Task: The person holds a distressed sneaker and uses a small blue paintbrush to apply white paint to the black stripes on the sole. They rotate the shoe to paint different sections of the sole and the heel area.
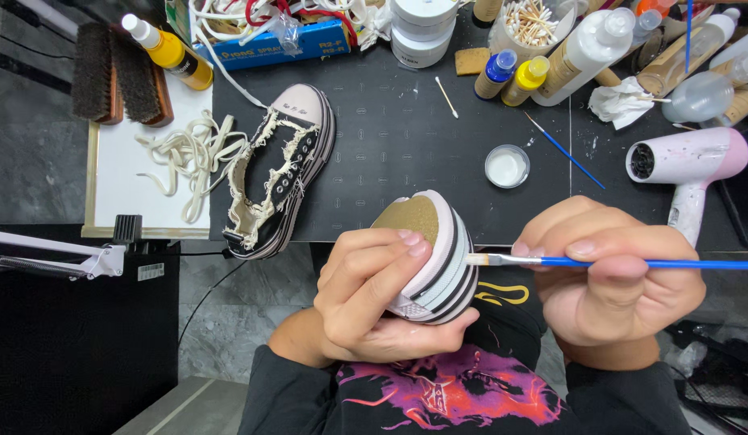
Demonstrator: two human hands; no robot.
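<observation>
Left hand (pixel 366 290) grips one sneaker (pixel 438 258), upper hidden; right hand (pixel 612 274) pinches one blue paintbrush (pixel 632 263), handle cut off; second sneaker (pixel 281 169) lies on the mat (pixel 390 145)

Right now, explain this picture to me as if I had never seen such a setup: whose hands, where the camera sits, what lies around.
There is one picture, from a camera worn on the person's head, looking down at their own bare hands. The left hand holds a sneaker sole-side up. The right hand holds a blue-handled paintbrush, its tip touching the sneaker's pale sole edge. On the black mat lie a second, frayed black sneaker and a small dish of white paint. Loose laces, bottles and a pink hair dryer lie nearby.
</observation>
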